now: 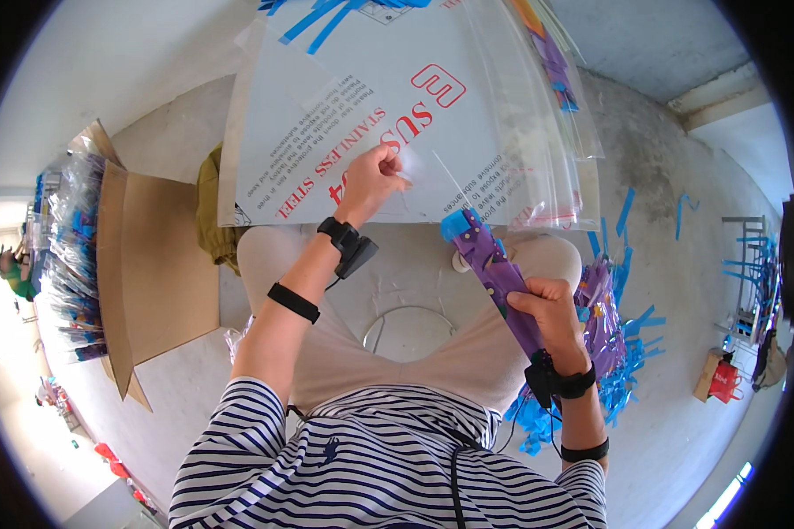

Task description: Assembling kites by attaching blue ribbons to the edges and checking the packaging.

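Observation:
My right hand (545, 309) is wrapped round a long folded bundle of purple patterned sheet (494, 264) with a bright blue tip. A thin white stick (450, 181) juts from that tip toward the board. Its far end slants over the printed white film-covered board (326, 106) in front of my knees. Over the board's near part is my left hand (378, 183), its fingers curled into a pinch. Whatever may lie between those fingertips is too small to make out. Clear plastic bags (538, 167) lie in a stack along the board's right side.
Blue strips (326, 18) lie at the board's far edge. Purple pieces with blue fringes (604, 326) lie heaped beside my right leg. To the left stands an open cardboard box (163, 256), next to many bagged items (66, 264). A metal rack (750, 273) is at far right.

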The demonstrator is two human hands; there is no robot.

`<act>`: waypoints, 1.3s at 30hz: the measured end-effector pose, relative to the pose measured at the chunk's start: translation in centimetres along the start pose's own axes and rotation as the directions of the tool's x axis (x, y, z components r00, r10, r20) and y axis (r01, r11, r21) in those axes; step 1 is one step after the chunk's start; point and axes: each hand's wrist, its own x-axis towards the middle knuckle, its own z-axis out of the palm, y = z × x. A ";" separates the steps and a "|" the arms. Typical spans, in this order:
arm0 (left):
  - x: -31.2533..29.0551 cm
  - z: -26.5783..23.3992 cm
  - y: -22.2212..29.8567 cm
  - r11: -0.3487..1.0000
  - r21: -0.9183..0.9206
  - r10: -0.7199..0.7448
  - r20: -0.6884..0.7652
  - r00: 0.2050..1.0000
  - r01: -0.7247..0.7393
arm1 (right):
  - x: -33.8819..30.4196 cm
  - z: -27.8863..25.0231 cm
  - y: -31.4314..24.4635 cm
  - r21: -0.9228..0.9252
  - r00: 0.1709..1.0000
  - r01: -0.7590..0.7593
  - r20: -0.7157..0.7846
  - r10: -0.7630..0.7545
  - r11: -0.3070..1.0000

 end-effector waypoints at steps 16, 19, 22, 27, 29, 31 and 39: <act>-2.1 1.1 -0.4 0.944 0.323 0.024 0.142 0.990 -0.069 | 1.7 0.3 4.9 -0.338 0.999 -0.054 -0.014 0.052 0.940; -2.6 2.1 0.1 0.815 0.544 0.181 0.093 0.979 -0.203 | 1.5 0.2 4.9 -0.349 0.999 -0.047 -0.021 0.042 0.936; -2.5 2.2 -0.3 0.768 0.598 0.238 0.068 0.969 -0.231 | 1.5 0.2 4.8 -0.344 0.999 -0.047 -0.030 0.039 0.938; -1.7 1.6 -0.4 0.872 0.468 0.111 0.099 0.989 -0.144 | 1.5 0.2 4.1 -0.392 0.999 -0.047 -0.035 0.037 0.919; -1.6 1.4 -0.3 0.906 0.404 0.087 0.107 0.990 -0.123 | 1.5 0.2 4.0 -0.390 0.998 -0.053 -0.038 0.042 0.919; -1.6 1.6 -0.1 0.879 0.451 0.123 0.090 0.988 -0.151 | 1.4 0.3 4.0 -0.387 0.998 -0.062 -0.044 0.049 0.920; -1.3 2.0 -0.9 0.849 0.483 0.252 -0.008 0.968 -0.217 | 1.3 0.3 3.9 -0.424 0.997 -0.065 -0.060 0.044 0.903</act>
